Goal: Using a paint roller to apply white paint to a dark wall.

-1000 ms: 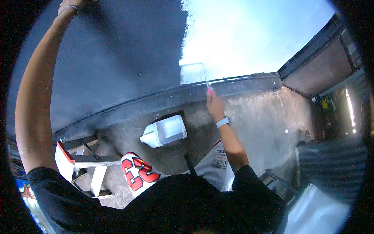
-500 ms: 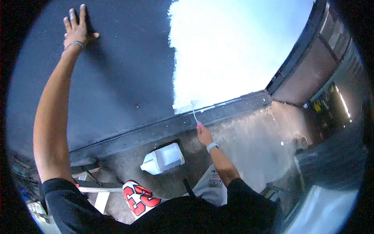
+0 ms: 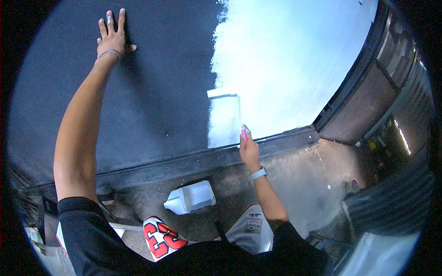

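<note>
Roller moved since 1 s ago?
Yes. The roller has gone up the wall, away from the dark ledge it sat near before; the right hand has risen with it.

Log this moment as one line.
left hand: flat on dark wall | right hand: grips paint roller at white patch edge | jug: on floor

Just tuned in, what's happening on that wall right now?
A person is rolling white paint onto a dark wall. The right hand grips a paint roller at the edge of the white painted area. The left hand is pressed flat on the unpainted part. A white plastic jug lies on the floor below.
</note>
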Demonstrator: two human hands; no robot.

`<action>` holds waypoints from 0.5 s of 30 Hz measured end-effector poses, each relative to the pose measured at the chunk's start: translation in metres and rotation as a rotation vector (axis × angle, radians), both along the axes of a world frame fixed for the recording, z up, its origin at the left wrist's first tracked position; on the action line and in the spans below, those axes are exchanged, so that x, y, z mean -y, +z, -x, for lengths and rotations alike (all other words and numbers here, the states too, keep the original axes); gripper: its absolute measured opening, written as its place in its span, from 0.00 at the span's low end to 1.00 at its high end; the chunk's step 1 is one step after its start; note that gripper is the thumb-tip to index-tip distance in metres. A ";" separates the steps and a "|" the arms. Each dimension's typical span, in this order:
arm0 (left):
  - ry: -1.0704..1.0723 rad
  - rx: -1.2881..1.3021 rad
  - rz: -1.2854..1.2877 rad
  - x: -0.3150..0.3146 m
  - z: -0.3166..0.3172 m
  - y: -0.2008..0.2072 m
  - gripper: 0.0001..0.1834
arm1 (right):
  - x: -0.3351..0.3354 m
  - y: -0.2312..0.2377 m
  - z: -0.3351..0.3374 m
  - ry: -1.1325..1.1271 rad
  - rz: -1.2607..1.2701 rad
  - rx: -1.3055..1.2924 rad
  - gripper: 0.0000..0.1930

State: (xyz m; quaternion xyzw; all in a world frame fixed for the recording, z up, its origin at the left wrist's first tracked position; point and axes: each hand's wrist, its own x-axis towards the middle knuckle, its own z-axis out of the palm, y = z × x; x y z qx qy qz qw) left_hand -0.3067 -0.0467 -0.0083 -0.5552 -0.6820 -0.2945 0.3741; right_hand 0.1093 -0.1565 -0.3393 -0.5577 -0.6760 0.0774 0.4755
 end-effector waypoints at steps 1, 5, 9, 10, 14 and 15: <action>-0.003 0.003 -0.004 0.000 0.000 0.000 0.67 | -0.001 0.013 0.002 -0.025 -0.001 0.007 0.22; -0.025 0.010 -0.030 0.005 0.002 0.000 0.67 | -0.006 0.061 0.015 -0.049 -0.056 0.027 0.22; -0.018 0.022 -0.001 0.009 0.001 0.004 0.68 | -0.020 0.106 0.027 -0.045 -0.139 0.012 0.22; -0.017 0.026 -0.015 0.010 0.000 0.005 0.68 | -0.026 0.118 0.030 -0.026 -0.282 -0.004 0.23; 0.043 0.036 0.076 0.022 -0.009 0.006 0.68 | -0.041 0.172 0.037 -0.077 -0.317 0.011 0.23; 0.064 0.041 0.098 0.026 -0.011 0.008 0.68 | -0.045 0.189 0.039 -0.098 -0.299 0.010 0.23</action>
